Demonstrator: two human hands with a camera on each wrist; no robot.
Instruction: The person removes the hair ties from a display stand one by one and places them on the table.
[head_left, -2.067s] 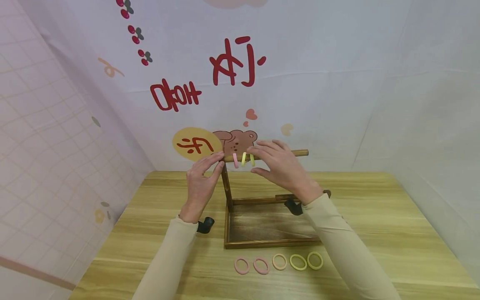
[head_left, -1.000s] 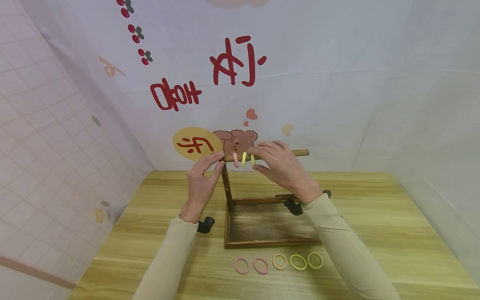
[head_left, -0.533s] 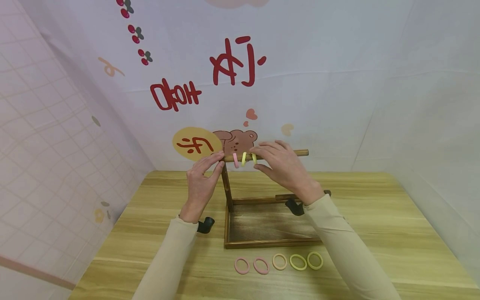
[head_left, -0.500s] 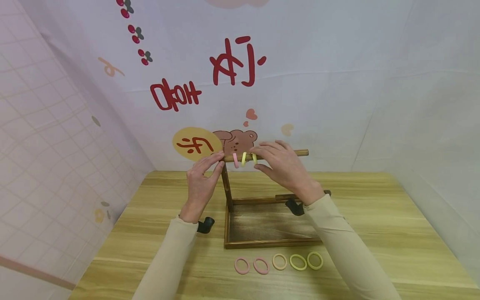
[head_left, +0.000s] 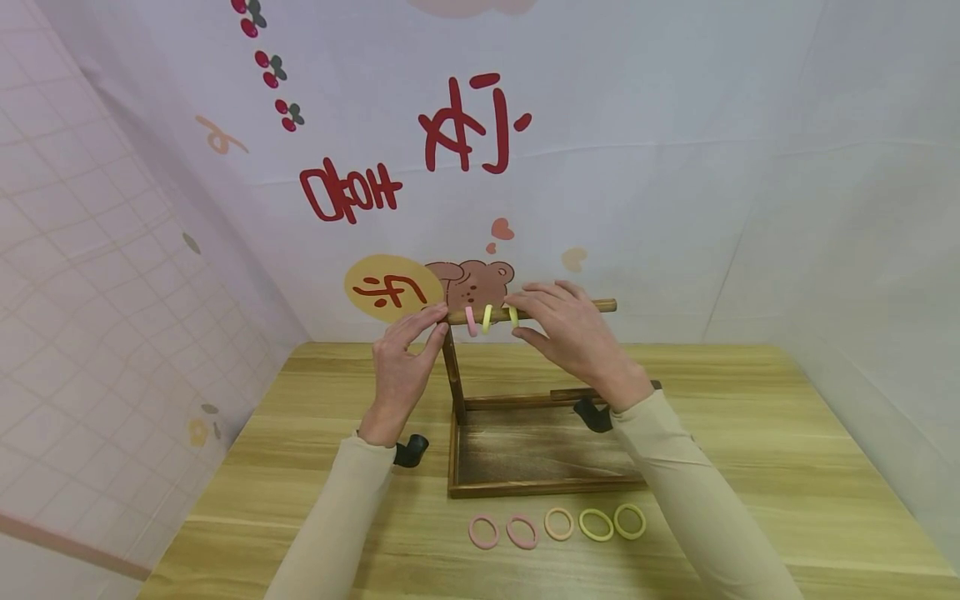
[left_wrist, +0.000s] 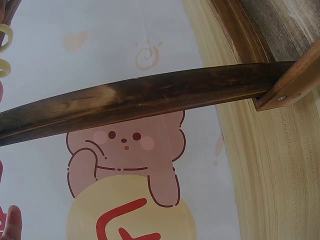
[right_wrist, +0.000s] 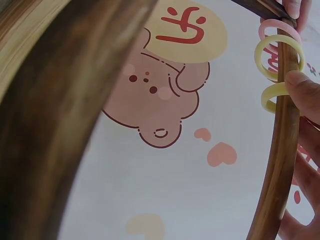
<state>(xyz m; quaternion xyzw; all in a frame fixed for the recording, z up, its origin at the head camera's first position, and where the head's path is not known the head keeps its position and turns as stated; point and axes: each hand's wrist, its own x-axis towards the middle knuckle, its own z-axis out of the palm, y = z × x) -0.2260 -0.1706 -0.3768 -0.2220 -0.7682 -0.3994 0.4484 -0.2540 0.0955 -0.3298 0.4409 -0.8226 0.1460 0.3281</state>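
Note:
A wooden rack (head_left: 452, 358) has a horizontal bar (head_left: 604, 306) on top of its upright post. My left hand (head_left: 401, 367) holds the bar's left end, where it meets the post, between fingers and thumb. Threaded on the bar are a pink hair tie (head_left: 471, 321), a yellow hair tie (head_left: 487, 319) and, further right, a second yellow hair tie (right_wrist: 269, 97). That last one is pinched by my right hand (head_left: 573, 333), with the thumb pressing it near the bar in the right wrist view. Only fingertips of the left hand show at the left wrist view's edge.
Several hair ties lie in a row before the rack: pink ones (head_left: 483, 546), a peach one (head_left: 558, 538) and yellow ones (head_left: 630, 537). The rack's tray base (head_left: 547, 450) stands on the wooden table (head_left: 315, 500). A printed white cloth (head_left: 637, 167) hangs behind.
My right hand has slid the yellow hair tie a little to the right along the bar, widening the gap to the other yellow one. The left hand stays at the bar's end.

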